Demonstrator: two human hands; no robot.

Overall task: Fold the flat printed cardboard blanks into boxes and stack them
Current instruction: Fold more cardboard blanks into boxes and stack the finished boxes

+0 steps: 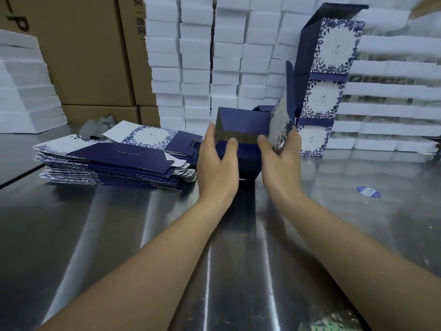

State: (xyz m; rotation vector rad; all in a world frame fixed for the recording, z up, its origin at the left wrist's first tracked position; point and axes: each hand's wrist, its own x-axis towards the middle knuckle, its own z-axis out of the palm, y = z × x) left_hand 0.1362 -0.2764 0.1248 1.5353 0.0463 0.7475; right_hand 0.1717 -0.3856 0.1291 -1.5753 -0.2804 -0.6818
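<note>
Your left hand (218, 163) and right hand (281, 155) grip the half-folded box (241, 130). Steel table (119, 235) — blanks (112, 163) left, white stacks (198, 56) far.

Fingers of the right hand (284, 161) hidden behind the half-folded box (241, 125); lettering on the stacked boxes (319, 99) too small to read; brown cartons (83, 56) cut off at top edge.

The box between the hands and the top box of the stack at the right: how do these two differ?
The box between the hands stands on the steel table; the top box rests on two others. The left hand and right hand grip the first; nothing touches the top box. The first shows mostly plain navy; the top box shows its floral face. Both carry the same navy and white print.
</note>
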